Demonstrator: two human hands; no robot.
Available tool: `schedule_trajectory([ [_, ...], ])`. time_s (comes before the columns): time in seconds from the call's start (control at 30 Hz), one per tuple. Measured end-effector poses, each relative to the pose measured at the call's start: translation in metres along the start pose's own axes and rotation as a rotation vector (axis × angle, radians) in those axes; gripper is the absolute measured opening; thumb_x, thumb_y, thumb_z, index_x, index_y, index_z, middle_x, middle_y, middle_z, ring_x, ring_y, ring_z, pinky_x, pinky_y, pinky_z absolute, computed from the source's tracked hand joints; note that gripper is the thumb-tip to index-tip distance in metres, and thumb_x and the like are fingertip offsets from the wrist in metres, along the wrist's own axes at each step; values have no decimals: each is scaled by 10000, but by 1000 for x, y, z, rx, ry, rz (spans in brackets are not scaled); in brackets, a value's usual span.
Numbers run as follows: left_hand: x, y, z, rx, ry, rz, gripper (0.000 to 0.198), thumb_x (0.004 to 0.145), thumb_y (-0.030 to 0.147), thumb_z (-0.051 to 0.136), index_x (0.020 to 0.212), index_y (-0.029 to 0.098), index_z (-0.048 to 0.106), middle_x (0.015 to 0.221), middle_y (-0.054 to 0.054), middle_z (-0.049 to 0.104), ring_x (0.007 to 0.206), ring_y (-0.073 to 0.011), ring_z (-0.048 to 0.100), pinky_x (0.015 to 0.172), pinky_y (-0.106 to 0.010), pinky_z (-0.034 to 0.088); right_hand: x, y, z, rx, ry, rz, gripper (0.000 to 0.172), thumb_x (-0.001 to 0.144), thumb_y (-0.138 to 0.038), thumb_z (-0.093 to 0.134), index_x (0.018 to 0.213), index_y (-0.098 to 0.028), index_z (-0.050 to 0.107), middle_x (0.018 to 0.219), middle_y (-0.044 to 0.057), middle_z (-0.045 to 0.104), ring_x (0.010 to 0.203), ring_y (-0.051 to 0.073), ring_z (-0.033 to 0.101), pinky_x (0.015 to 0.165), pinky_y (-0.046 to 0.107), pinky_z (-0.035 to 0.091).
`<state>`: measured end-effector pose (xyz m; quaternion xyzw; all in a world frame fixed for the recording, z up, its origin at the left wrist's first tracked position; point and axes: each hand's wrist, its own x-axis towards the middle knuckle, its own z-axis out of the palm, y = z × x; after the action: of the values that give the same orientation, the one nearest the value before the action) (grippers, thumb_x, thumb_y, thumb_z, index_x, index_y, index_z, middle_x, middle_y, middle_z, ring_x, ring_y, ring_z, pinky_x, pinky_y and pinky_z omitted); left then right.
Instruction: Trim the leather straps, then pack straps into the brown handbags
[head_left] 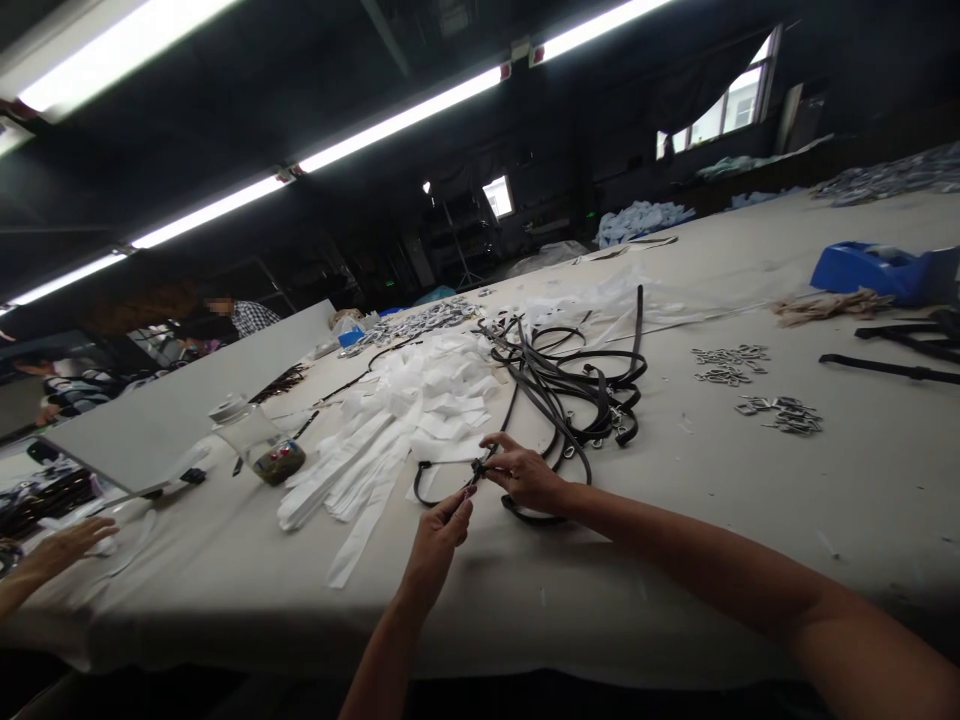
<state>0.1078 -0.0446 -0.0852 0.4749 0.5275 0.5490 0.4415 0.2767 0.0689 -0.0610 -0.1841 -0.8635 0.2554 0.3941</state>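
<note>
My left hand (439,535) is closed, thumb and fingers pinching a thin black strap (429,490) near the table's front edge. Just above it, my right hand (529,478) pinches the same strap at a small dark fitting (478,467), whose exact kind is too small to make out. One part of the strap curls out to the left of my hands. Behind my right hand lies a tangled heap of black straps (570,385), some with shiny metal clips (616,415). Left of my hands, white strips (420,400) are spread in a loose pile.
Small metal hooks (784,413) lie in bunches on the right, before a blue tape dispenser (870,272). A clear jar (259,445) stands on the left beside a white panel (195,400). Another person's hand (71,550) reaches over the table's left end.
</note>
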Motion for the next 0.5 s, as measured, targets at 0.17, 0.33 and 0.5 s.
schedule_trajectory([
  [0.17,2,1,-3,-107,-81,-35,642,782,496,695,1245,69,571,629,58,263,568,-64,234,540,-228,179,1,-7,-15,135,-122,-144,157,928,-213,544,866,-154,676,1316,77,541,964,165,610,834,257,451],
  [0.33,8,4,-7,-89,-117,-91,619,770,496,707,1228,97,586,647,51,306,583,-68,261,549,-220,204,4,-3,-18,268,-161,-82,190,929,-261,550,864,-131,673,1177,85,599,766,117,592,678,219,472],
  [0.5,18,-3,-6,183,-47,142,405,814,438,665,1108,160,658,865,-23,561,810,-143,496,736,-259,382,3,11,-6,330,-143,54,311,925,-388,541,810,-128,667,1111,86,592,621,88,541,583,223,474],
])
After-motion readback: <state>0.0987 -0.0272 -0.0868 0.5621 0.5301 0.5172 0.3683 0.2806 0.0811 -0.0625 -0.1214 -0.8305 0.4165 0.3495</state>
